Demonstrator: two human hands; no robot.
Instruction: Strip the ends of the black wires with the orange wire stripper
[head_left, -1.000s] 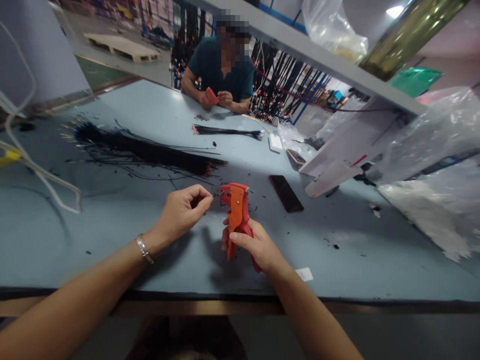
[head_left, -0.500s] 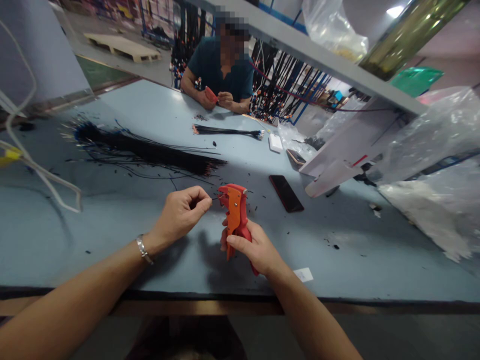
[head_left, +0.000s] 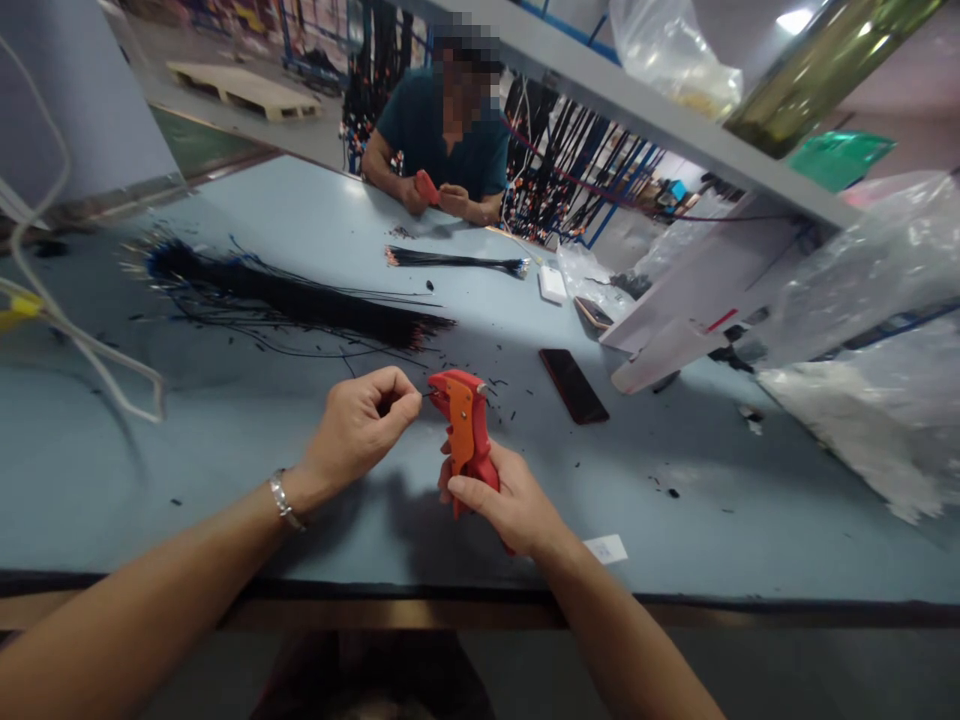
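Our right hand (head_left: 506, 500) curls closed round red-and-orange pistol-shaped wire stripper (head_left: 458, 425). Left of stripper, our left hand (head_left: 371, 420) pinches thin black wire (head_left: 425, 394), fingertips together, wire reaching stripper's head. Beyond stripper, leftward: thick black wire bundle (head_left: 300, 298).

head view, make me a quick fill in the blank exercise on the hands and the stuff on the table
1. The right hand grips a red and ____ tool.
2. A silver bracelet circles the ____ wrist.
3. The large bundle of wires is mostly ____ in colour.
4. The phone nearest the tool lies screen ____ on the table.

Missing words: orange; left; black; up.
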